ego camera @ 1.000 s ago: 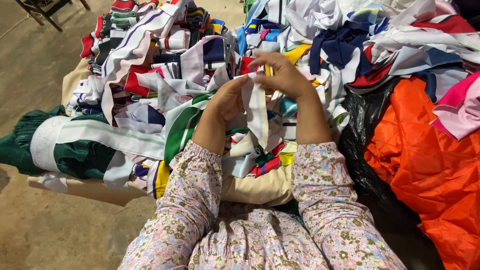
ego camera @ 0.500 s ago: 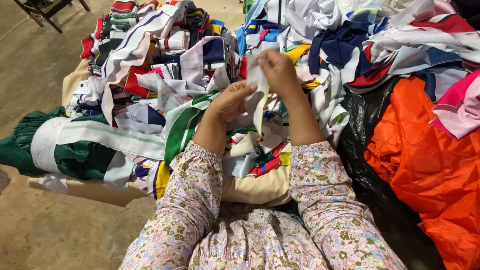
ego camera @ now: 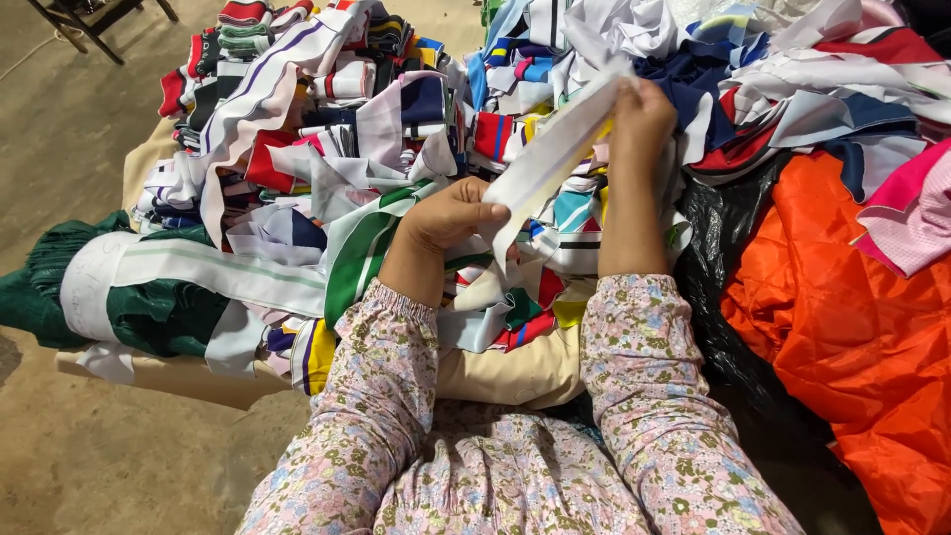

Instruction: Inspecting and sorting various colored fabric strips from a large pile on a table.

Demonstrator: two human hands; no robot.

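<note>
Both hands' fingers were clamped on a white fabric strip, left hand below right hand, above the scrap pile.

Even, soft light; sharp focus

We observe a heap of striped fabric scraps ahead. A green bundle lies left. Orange fabric lies right, beside black plastic sheeting. A pink cloth overlaps the orange fabric.
</note>
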